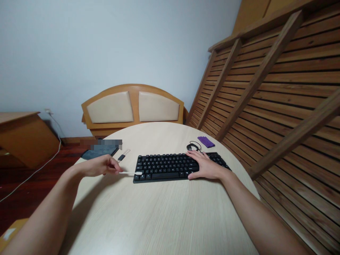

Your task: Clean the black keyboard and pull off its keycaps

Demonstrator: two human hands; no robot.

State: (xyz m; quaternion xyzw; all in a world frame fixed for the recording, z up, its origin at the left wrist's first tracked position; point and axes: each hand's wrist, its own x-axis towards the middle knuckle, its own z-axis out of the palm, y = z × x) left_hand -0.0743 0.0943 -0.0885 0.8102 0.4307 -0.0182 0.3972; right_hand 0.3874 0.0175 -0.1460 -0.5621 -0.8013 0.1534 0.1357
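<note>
A black keyboard (164, 175) lies on the round table. My left hand (107, 165) is closed around the handle of a thin white brush (138, 173). The brush head rests at the lower left corner of the keys; its bristles are too small to make out. Spread flat over the keyboard's right part, my right hand (204, 166) covers some keys, with fingers apart. A coiled black cable (193, 145) sits just behind that hand. Beyond my left hand lies a small black tag-like item (121, 157) with a thin loop.
A folded purple cloth (206, 141) lies at the table's (164, 212) back right. A dark flat item (99, 152), partly blurred out, is at the left edge. A headboard (132, 86) stands behind, and a slatted wooden frame (265, 88) leans along the right.
</note>
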